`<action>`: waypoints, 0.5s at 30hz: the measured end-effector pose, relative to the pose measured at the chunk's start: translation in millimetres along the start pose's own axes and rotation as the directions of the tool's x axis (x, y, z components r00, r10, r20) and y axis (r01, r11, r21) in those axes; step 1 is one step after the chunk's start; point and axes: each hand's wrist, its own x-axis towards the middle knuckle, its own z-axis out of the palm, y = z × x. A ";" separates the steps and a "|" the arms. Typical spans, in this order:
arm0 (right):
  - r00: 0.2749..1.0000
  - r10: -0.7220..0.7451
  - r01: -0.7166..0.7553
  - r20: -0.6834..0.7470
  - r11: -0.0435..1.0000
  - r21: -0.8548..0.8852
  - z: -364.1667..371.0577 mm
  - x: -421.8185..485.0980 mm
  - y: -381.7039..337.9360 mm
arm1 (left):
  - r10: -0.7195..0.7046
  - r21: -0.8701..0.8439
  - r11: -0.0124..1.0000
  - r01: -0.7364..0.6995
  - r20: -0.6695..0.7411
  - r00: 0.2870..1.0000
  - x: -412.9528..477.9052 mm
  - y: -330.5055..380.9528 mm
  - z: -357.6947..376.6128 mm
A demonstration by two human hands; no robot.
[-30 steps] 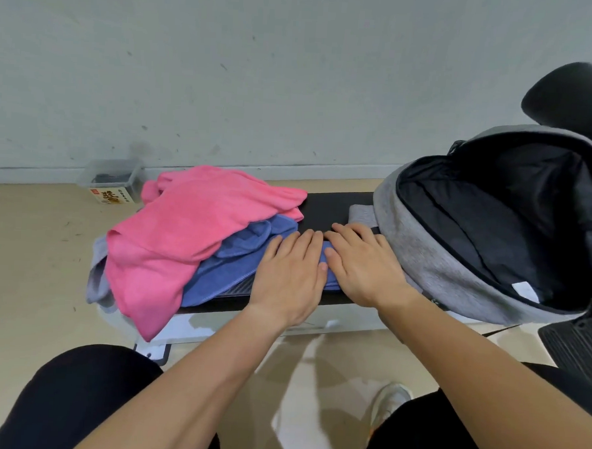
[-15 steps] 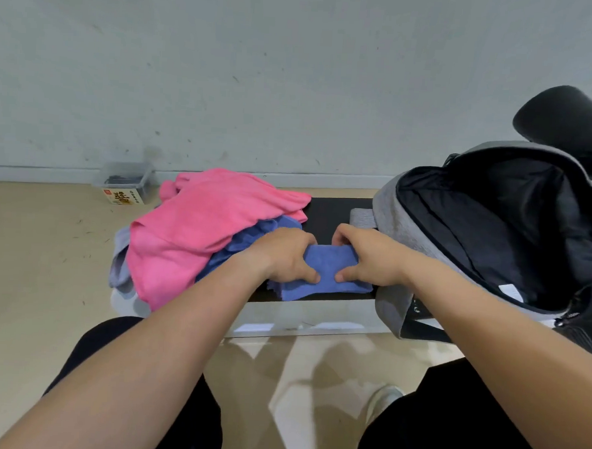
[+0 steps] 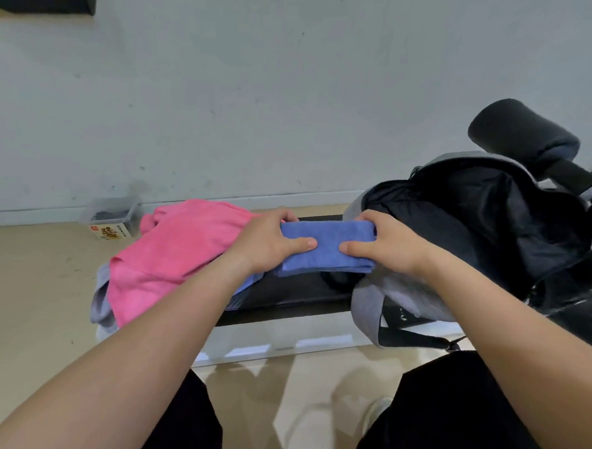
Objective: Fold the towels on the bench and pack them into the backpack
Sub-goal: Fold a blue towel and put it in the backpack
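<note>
Since half a second ago the folded blue towel (image 3: pixel 324 250) is up off the bench (image 3: pixel 284 299) and further right, its right end now at the mouth of the backpack (image 3: pixel 369 303). A second ago both palms pressed it flat; now both hands pinch it.

My left hand (image 3: pixel 269 245) holds the towel's left end, thumb on top, fingers curled behind. My right hand (image 3: pixel 386 246) holds the right end the same way. The thumbs point at each other, apart, with blue cloth between them. The towel sits centre frame, roughly level, above the black bench top.

The backpack fills the right of the frame, open, black lining showing, grey lip sagging over the bench's front edge. A bare strip of bench lies below the towel, between the backpack and the pile. The pink towel (image 3: pixel 176 252) is left of centre, draped over the bench's left end, in the same spot as before, right behind my left forearm. The grey towel (image 3: pixel 100 300) hangs out under it at lower left. A black padded roller (image 3: pixel 518 136) is upper right, behind the backpack. A clear plastic box (image 3: pixel 111 214) sits on the floor by the wall, left of the pile.
</note>
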 end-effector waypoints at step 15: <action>0.842 0.303 -0.272 -0.447 0.953 0.133 -102.8 28.1 112.1 | 0.120 0.261 0.958 -0.120 0.018 0.993 117.4 117.0 115.0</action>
